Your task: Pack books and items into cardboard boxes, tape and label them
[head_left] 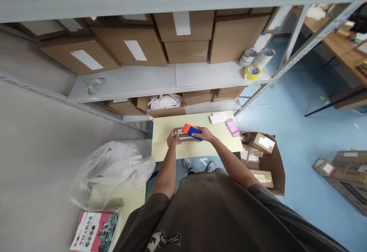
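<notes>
A small open cardboard box (189, 140) lies on the pale yellow table (160, 151) in front of me. My left hand (172, 139) grips the box's left end, fingers closed. My right hand (204, 134) is closed around a blue and orange box-shaped item (191, 130), held tilted over the cardboard box. The item's orange end points left and away from me. It hides part of the box, so its contents cannot be made out.
At the table's far right are white cards (218, 118) and a blurred pink item (232, 128). A large carton (279, 168) of small boxes stands to the right. Shelving (160, 79) with cartons and tape rolls (252, 71) rises ahead. A plastic bag (114, 164) sits left.
</notes>
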### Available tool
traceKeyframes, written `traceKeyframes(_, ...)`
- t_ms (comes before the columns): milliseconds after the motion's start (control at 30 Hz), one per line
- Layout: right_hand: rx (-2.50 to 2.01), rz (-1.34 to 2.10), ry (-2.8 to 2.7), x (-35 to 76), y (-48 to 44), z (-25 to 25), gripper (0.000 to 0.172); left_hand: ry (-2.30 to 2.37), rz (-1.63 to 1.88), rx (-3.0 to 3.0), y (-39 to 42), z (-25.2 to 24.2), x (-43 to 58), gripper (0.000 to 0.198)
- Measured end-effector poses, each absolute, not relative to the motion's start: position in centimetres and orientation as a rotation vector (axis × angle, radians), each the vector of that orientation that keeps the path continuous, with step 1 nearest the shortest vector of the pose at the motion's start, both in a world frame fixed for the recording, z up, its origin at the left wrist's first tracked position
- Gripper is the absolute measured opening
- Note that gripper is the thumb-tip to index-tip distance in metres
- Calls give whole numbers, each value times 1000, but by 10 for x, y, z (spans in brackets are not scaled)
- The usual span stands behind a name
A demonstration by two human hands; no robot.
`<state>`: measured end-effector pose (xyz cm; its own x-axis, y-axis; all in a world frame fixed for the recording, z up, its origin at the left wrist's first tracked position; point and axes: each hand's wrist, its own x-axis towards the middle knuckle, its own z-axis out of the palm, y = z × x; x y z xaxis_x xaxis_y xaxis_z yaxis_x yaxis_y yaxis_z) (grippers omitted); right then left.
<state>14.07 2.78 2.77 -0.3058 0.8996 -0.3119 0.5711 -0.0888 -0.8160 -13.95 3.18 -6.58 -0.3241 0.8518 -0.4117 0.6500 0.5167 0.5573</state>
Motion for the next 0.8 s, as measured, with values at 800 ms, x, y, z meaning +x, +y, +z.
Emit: traceKeyframes(800,-1590,1535,-2014,114,61,12,50,1108,859,606,43,-43,-145,52)
